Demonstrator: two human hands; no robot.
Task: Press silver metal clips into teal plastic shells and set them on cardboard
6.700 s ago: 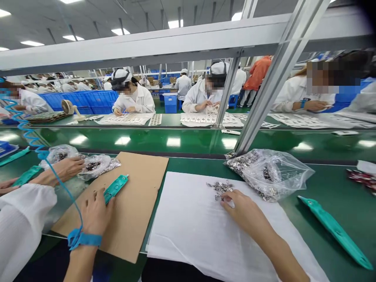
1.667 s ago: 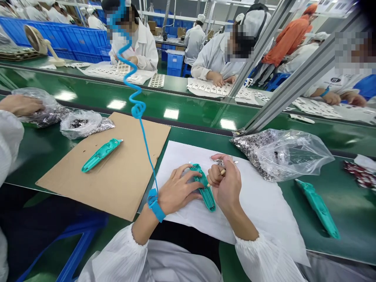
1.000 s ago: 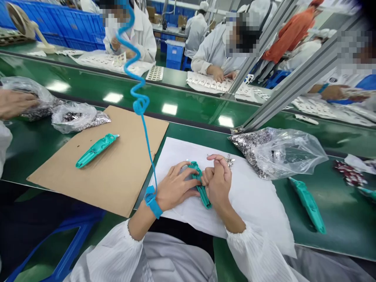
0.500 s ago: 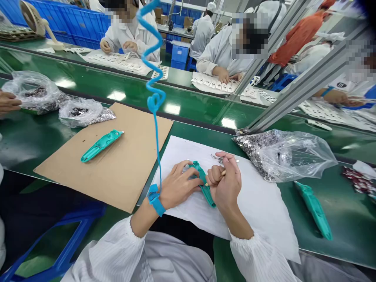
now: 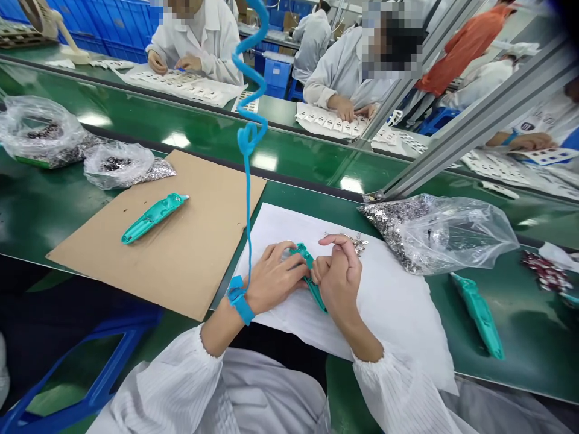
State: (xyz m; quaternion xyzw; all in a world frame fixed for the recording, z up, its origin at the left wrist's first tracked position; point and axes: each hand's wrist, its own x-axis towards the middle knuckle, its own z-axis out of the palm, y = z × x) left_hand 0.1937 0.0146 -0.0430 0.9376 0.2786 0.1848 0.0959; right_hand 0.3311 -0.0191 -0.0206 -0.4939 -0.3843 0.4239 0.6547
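Observation:
A teal plastic shell (image 5: pixel 318 294), long and narrow, lies slanted on white paper under both hands. My left hand (image 5: pixel 278 274) grips its upper part, fingers bent over the edge. My right hand (image 5: pixel 338 268) is closed against the shell's middle, with the index finger raised and bent. The thin tan stick seen in this hand a moment ago is now hidden by the fingers. Just behind the right hand, small metal pieces (image 5: pixel 357 243) lie in a loose pile on the paper. A blue wrist strap (image 5: pixel 241 300) with a coiled cord circles my left wrist.
Another teal shell (image 5: pixel 155 218) rests on brown cardboard (image 5: pixel 203 253) at left; one more shell (image 5: pixel 478 313) lies at right. Plastic bags of metal parts (image 5: pixel 407 232) stand behind. A slanted metal post (image 5: pixel 452 132) rises at right. The coiled blue cord (image 5: pixel 248 199) hangs in front. Co-workers sit opposite.
My right hand has turned and lowered its fingers onto the shell, so the tan stick is out of sight. The metal pile shows more. My left hand keeps its grip.

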